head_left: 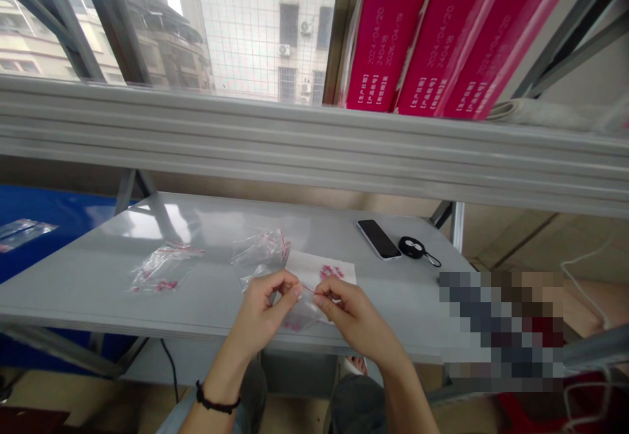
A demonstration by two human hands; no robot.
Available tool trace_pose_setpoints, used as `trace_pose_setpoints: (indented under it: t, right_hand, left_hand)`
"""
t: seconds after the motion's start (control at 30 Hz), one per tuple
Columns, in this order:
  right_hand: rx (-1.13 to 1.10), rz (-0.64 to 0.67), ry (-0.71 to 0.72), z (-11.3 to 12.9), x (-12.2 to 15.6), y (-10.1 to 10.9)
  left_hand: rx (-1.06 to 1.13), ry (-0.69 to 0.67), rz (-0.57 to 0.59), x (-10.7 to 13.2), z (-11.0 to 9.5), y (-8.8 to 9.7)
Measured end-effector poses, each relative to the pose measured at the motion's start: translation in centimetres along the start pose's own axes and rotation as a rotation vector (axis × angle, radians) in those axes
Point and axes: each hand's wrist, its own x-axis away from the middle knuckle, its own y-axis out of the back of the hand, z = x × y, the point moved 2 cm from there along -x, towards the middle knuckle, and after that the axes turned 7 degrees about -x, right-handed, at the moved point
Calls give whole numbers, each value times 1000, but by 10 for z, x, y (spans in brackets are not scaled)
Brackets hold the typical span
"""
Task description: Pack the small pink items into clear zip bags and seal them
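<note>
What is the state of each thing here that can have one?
left hand, pinching the small clear bag
right hand, pinching the same bag
small clear bag, held between both hands
other clear bag, lying on the grey table, pink pieces inside
white paper sheet, pink pieces on top
black smartphone, lying flat, screen dark

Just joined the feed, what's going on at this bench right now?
A person is pinching the red-lined top of a small clear zip bag between their left hand and right hand, just over a white sheet with small pink pieces on it. Another clear bag and a third clear bag lie on the grey table, with a phone and a black key fob further right.
</note>
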Motion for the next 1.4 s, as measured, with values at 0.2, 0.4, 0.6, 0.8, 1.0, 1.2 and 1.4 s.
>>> trace_pose_setpoints:
  t: [0.2, 0.4, 0.6, 0.8, 1.0, 1.2, 1.4]
  right_hand:
    - [-10, 15, 15, 4, 2, -2]
    - [-73, 19, -24, -1, 2, -2]
    - [-65, -46, 7, -3, 0, 2]
    - [-110, -38, -29, -6, 3, 10]
    - [-41, 21, -3, -2, 2, 3]
    - [34, 29, 13, 4, 1, 0]
    - [2, -222, -7, -11, 13, 38]
  left_hand:
    - [92, 71, 109, 1, 0, -7]
    - [-38, 41, 68, -1, 0, -5]
    - [61, 82, 99, -2, 5, -7]
    - [72, 100, 135, -2, 7, -9]
    - [-63, 13, 166, -1, -2, -7]
    - [-80, 27, 219, 0, -12, 2]
    - [-193, 99, -171, 21, -1, 82]
